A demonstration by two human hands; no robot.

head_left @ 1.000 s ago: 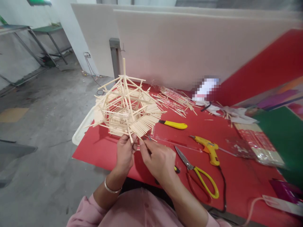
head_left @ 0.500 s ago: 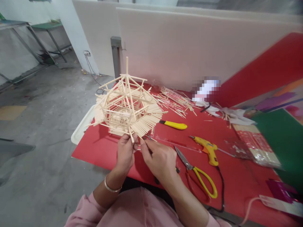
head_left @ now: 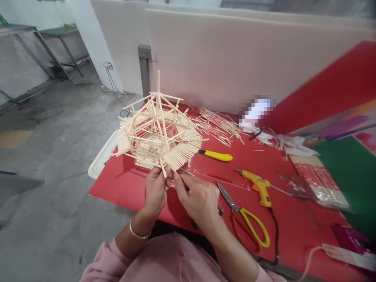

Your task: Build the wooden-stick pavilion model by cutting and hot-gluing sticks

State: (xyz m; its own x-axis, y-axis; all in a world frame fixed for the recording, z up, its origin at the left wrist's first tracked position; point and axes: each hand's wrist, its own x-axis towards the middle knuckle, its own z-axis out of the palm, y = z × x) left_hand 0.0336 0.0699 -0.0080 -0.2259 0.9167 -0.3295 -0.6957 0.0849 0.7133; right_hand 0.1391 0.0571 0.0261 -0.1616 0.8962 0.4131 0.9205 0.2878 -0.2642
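A pavilion model [head_left: 158, 131] built of pale wooden sticks stands near the table's front left, its pointed roof frame partly open. Rows of sticks side by side cover the lower eave [head_left: 180, 152]. My left hand [head_left: 155, 190] is closed at the near corner, thumb and fingers pinching around the jutting corner stick [head_left: 163, 170]. Just to its right, my right hand [head_left: 198, 196] is closed, with thumb and index finger pinching the end of a thin stick at the eave's lower edge. My fingers partly hide that stick.
Scissors [head_left: 235, 203], a yellow glue gun [head_left: 255, 182] with a cord, and a yellow-handled cutter [head_left: 217, 155] lie on the red tabletop [head_left: 117, 186] to the right. Loose sticks [head_left: 220, 125] lie behind them. A stick pack [head_left: 320, 180] is farther right; a pale board [head_left: 249, 62] stands behind.
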